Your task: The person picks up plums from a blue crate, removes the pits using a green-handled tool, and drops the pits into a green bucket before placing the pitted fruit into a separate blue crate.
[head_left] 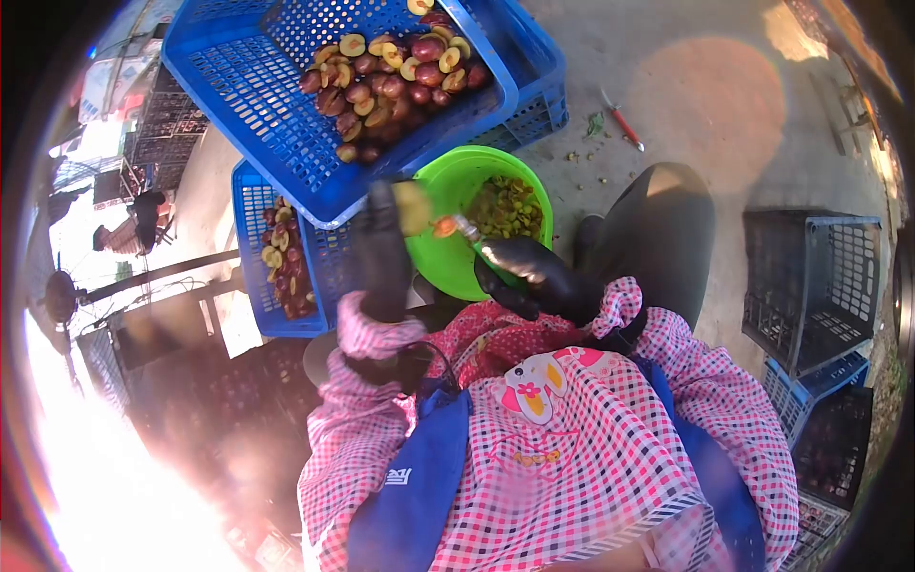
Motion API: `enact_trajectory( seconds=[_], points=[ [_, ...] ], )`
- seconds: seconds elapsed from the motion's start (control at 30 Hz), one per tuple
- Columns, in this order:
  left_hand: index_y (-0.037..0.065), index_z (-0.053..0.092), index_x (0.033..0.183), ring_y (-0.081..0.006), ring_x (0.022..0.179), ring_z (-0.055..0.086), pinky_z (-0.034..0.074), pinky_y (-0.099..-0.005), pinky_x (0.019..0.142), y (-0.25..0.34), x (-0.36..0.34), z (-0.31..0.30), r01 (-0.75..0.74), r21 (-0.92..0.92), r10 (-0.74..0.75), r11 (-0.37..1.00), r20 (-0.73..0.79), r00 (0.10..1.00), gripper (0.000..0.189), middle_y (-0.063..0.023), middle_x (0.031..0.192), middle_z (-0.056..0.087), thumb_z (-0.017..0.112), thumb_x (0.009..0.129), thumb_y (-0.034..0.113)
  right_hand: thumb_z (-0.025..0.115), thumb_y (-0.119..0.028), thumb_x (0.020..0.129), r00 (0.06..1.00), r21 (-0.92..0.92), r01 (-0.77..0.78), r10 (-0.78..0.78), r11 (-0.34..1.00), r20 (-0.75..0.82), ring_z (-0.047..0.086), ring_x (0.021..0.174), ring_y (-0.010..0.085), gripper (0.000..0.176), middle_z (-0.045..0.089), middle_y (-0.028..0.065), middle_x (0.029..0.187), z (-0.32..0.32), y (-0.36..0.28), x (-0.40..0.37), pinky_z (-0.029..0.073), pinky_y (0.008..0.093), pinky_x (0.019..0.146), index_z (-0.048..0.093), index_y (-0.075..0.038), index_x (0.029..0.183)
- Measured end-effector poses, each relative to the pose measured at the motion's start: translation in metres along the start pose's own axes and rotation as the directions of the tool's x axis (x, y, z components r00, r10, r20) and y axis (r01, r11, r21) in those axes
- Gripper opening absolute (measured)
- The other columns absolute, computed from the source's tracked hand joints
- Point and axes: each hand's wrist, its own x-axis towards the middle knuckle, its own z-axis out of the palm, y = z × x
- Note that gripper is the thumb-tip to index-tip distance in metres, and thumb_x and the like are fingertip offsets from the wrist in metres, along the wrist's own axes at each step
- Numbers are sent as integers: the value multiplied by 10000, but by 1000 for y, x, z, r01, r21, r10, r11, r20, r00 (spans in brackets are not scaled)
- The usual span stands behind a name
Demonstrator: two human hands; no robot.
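Note:
My left hand (379,253), in a black glove and blurred by motion, grips a yellow-fleshed plum half (412,208) at the left rim of a bright green basin (440,181). My right hand (538,272), gloved in black too, is wrapped round the green handle of a pitting tool (467,227). An orange-brown bit (444,227) sits at its metal tip, close to the plum half. Pits and scraps (507,208) lie in the basin. Beyond it, a tilted blue crate (238,86) carries many halved plums (391,81).
Another blue crate (250,195) with halved plums stands at the left. A red-handled tool (624,126) lies on the concrete floor beside scattered scraps. Black crates (801,286) and a blue one (810,391) are stacked at the right. My knee (667,229) is right of the basin.

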Motion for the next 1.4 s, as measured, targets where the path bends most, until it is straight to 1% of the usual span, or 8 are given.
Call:
enact_trajectory(
  seconds=[0.1,0.2,0.27,0.67,0.83,1.0,1.37,1.4],
  points=[
    [5,647,1092,-326,969,615,476,-430,857,26,29,-93,-190,404,356,895,-390,849,417,-176,986,665,638,894,372,482,-458,967,974,-439,-186,106,879,-201,512,450,138,456,506,51,536,0,-8,6,382,279,439,611,-29,883],
    [13,629,1145,-362,1051,591,445,-455,940,63,50,-137,41,997,788,-71,30,615,447,-186,1081,649,713,835,324,563,-477,922,972,-673,-84,-87,735,-216,597,606,185,464,608,90,651,-6,1,9,458,351,598,651,-24,972],
    [37,640,1124,-342,1026,615,468,-421,919,87,88,-103,-340,809,616,479,-34,787,459,-173,1053,664,719,814,366,597,-463,905,928,-484,-344,212,805,-307,598,654,189,470,641,102,725,3,-19,10,471,362,659,653,-10,1017],
    [137,614,1182,-337,991,640,508,-421,821,35,330,51,-637,700,76,-323,690,720,308,-119,1088,652,521,890,165,663,-223,905,901,-427,-137,-66,894,-428,556,806,138,272,642,75,861,-2,-36,8,448,330,754,640,27,1010],
    [29,616,1079,-360,849,650,508,-447,759,24,310,11,-706,680,493,198,553,672,394,-168,924,651,698,810,306,650,-233,915,898,-392,-151,-40,908,-438,596,842,152,284,655,88,901,-2,-36,11,460,335,770,623,16,1049],
    [-1,530,1230,-181,900,652,554,-303,657,83,160,16,-169,203,93,964,338,936,417,-93,1010,648,652,880,191,618,-265,934,839,-537,-45,-260,843,-478,623,879,175,321,658,99,937,2,-31,7,476,352,800,574,-5,1118],
    [61,526,1253,-130,686,560,410,-238,532,-2,-4,41,303,-290,-113,908,527,842,615,-46,936,626,333,983,579,587,-376,909,728,-930,-143,-600,340,-331,635,666,394,312,648,185,754,-6,17,10,493,487,596,596,-77,998],
    [47,460,1291,-129,768,582,446,-212,573,-6,-5,39,281,-245,-114,928,531,840,278,-80,1008,639,408,1029,125,587,-376,909,739,-926,-144,-585,349,-335,635,666,394,312,648,185,754,-8,20,10,493,487,596,596,-77,998]
  ],
)
